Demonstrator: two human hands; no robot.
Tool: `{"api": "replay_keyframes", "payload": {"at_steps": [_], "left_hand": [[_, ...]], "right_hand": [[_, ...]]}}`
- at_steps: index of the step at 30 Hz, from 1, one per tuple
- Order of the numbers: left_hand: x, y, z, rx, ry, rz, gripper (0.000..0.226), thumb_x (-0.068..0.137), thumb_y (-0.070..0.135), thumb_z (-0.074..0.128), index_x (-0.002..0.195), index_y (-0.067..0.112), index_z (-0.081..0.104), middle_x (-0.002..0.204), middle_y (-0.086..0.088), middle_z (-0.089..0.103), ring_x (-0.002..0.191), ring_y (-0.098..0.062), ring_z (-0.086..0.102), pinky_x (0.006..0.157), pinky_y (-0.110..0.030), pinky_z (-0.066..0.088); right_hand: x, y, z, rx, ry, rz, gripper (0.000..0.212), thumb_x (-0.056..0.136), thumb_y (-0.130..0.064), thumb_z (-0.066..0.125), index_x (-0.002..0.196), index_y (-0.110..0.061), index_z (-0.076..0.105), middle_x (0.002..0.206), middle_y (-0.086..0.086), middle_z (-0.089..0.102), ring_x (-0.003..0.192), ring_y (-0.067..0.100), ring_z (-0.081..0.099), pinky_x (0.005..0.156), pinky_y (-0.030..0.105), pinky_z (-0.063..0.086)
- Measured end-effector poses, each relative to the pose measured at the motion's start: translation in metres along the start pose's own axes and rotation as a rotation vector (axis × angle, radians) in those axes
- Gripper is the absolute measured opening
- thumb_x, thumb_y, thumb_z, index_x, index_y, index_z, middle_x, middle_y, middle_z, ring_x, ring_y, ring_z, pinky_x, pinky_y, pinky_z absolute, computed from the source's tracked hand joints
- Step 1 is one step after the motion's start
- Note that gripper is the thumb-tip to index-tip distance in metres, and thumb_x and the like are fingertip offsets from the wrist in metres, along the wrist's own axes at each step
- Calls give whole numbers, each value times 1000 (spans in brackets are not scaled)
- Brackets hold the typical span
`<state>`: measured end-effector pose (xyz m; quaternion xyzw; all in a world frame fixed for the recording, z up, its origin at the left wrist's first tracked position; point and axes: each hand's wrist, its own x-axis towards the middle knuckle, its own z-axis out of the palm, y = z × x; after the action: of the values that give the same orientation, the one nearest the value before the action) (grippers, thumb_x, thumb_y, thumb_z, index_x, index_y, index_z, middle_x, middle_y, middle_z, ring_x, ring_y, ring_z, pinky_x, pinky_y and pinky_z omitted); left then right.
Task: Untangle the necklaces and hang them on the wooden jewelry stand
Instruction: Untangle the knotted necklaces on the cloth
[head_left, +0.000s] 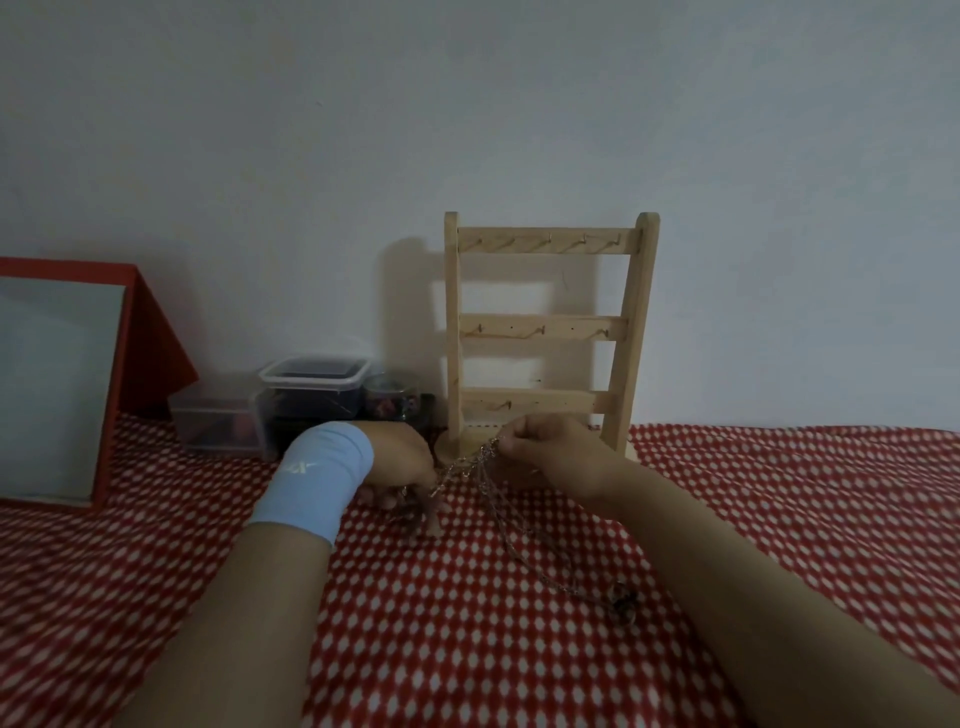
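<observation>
Between my two hands, just in front of the stand's base, the necklaces (470, 464) hang in a knotted bunch, loose strands trailing toward me over the cloth (519, 649) to a small pendant (621, 597). My right hand (540, 444) pinches the top of the tangle; my left hand (402, 462), blue wristband (314, 478) on the wrist, has its fingertips closed on a lower strand near the cloth. Pulling the two ends apart now would likely tighten the knot or snap a thin link, and the dim light makes single chains hard to follow. Every hook on the stand (545, 332) looks bare, so no hanging is done yet. Left of the stand sit stacked plastic tubs (311, 395) against the wall (467, 104), and farther left a red-backed board (78, 374); neither blocks the hooks.
</observation>
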<state>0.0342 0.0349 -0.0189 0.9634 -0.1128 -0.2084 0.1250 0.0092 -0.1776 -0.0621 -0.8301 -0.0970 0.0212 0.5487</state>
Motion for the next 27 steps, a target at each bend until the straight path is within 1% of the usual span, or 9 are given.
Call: {"api": "replay_keyframes", "payload": {"at_steps": [2,4,9,12,14,16,19,24,27], "left_hand": [[-1,-2,-6,87,25,-35,30,95,18,52,120,6,63,110,-11,64,85,-21,57,70,-26,49],[-2,-9,-8,151,47,-90,36,95,25,53,127,9,62,125,-9,62,101,-22,62,86,-29,53],[0,-13,-2,201,-16,-146,47,91,28,60,136,15,56,143,-6,52,125,-22,54,109,-36,42],[-3,3,-2,62,128,27,33,93,18,57,124,17,68,134,1,59,120,-19,56,105,-26,42],[-1,13,0,-12,174,139,25,90,16,63,111,23,74,123,6,63,112,-16,59,96,-21,41],[2,19,7,47,119,181,25,84,27,72,108,22,74,119,5,66,106,-15,61,96,-26,47],[6,20,18,168,77,160,41,78,40,77,111,15,72,113,0,67,103,-18,63,92,-31,52],[8,10,17,-5,152,234,23,81,30,76,101,17,78,108,6,71,99,-11,63,90,-25,48],[5,9,15,-141,160,289,18,85,30,71,98,19,77,101,8,69,95,-9,62,90,-27,48]], "right_hand": [[-1,-3,1,-58,-40,-21,16,103,-19,58,102,-10,71,94,1,79,88,12,75,80,25,60],[-3,-5,1,-179,-79,-45,13,101,-21,62,98,-15,73,91,-4,78,84,6,73,76,20,58],[-1,-5,3,-614,-155,-60,9,90,-25,75,90,-34,77,92,-19,72,89,-2,66,83,17,52],[-3,-11,3,-763,-170,-33,20,92,-17,67,99,-32,79,100,-20,72,88,-5,61,72,13,44],[-5,-15,6,-802,-87,-63,21,94,-19,63,102,-30,78,106,-14,73,92,3,63,68,14,44],[-4,-14,13,-783,-23,-129,22,96,-19,61,110,-28,76,112,-11,71,96,6,62,74,17,47],[-2,-9,22,-778,-116,-145,27,97,-29,64,122,-26,74,115,-6,71,97,9,62,83,24,49],[-1,-4,20,-699,-192,-110,28,93,-37,71,117,-24,76,108,-8,71,88,1,59,77,18,44],[-2,-4,17,-603,-109,-111,21,95,-31,69,111,-20,76,100,-8,70,84,-2,58,79,21,45]]}}
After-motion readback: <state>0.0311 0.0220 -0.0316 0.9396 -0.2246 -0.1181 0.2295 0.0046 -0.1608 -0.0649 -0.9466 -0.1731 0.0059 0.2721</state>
